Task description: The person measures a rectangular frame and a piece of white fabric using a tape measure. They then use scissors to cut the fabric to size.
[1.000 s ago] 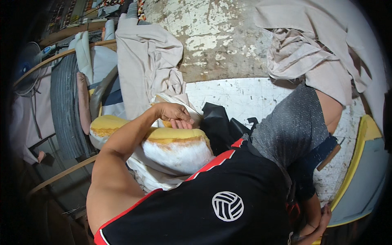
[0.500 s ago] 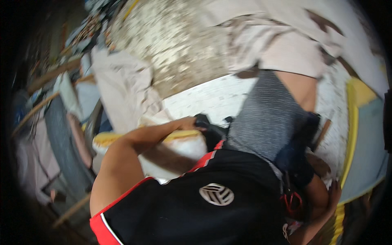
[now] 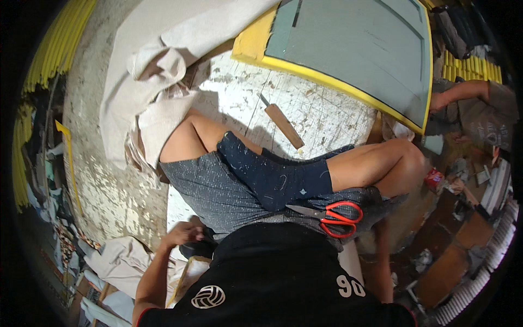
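Note:
My left hand (image 3: 185, 233), fingers curled, is low beside my left hip, just above a dark object (image 3: 197, 249). What those fingers hold, if anything, is hidden. On the other side my right forearm (image 3: 383, 256) reaches past my hip; its hand is hidden by my shorts and the shadow. Red-handled scissors (image 3: 342, 219) lie across my lap, their blades pointing left. Ahead of my legs, a wooden-handled knife (image 3: 283, 125) rests on the white, scuffed board (image 3: 327, 106). Beige fabric (image 3: 128, 92) is bunched on the left and covers part of my leg.
A grey panel with yellow foam edges (image 3: 348, 49) stands at the far right, next to another person's arm (image 3: 463, 95). Yellow strips (image 3: 57, 46) are stacked at the far left. Crumpled beige cloth (image 3: 122, 264) and scraps lie at lower left; debris covers the brown floor (image 3: 444, 272) at right.
My view has swung to the right, bringing the knife, the scissors and the whole grey panel into sight. My left hand now appears lower, beside my hip.

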Demonstrator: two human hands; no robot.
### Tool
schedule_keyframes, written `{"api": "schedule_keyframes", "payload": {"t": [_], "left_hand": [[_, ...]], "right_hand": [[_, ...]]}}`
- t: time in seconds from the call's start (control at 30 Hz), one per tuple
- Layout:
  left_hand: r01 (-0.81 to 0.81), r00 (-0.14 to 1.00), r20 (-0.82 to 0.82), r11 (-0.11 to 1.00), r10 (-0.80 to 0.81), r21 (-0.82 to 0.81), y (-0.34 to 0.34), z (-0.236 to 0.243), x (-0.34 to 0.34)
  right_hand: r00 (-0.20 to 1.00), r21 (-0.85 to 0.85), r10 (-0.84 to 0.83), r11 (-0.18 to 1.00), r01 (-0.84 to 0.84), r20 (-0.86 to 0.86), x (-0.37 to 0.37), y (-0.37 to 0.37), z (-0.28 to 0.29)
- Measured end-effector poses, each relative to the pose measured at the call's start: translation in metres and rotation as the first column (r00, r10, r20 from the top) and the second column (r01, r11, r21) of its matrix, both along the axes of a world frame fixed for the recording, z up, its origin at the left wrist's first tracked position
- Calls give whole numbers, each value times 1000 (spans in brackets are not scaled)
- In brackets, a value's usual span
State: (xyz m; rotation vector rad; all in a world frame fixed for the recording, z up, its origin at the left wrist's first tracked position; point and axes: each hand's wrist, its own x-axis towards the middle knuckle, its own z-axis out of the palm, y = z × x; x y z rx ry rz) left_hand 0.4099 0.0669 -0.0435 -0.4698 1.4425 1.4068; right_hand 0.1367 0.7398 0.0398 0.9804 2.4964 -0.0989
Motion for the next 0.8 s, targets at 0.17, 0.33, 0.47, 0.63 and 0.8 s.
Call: {"api": "schedule_keyframes", "payload": {"t": [0.17,0.33,0.47,0.63,0.8], "left_hand": [[-252,938,332,862,104,441,53,-70,78],[215,760,-542,648,359,731,88,-37,4],[135,991,-69,919,-118,369,97,-30,9],[187,980,22,953,-197,238,102,-23,-3],[242,968,23,954,-250,176,106,-24,-23]], "right_hand": [[996,-450,-83,889,87,28,63,-44,-67],[983,-559,-183,815,151,-2,74,-76,-94],[981,-608,-191,782,140,-20,62,-86,-114],[980,-625,-197,767,143,-17,54,-89,-123],[981,-633,-196,761,144,-13,56,-82,-122]]}}
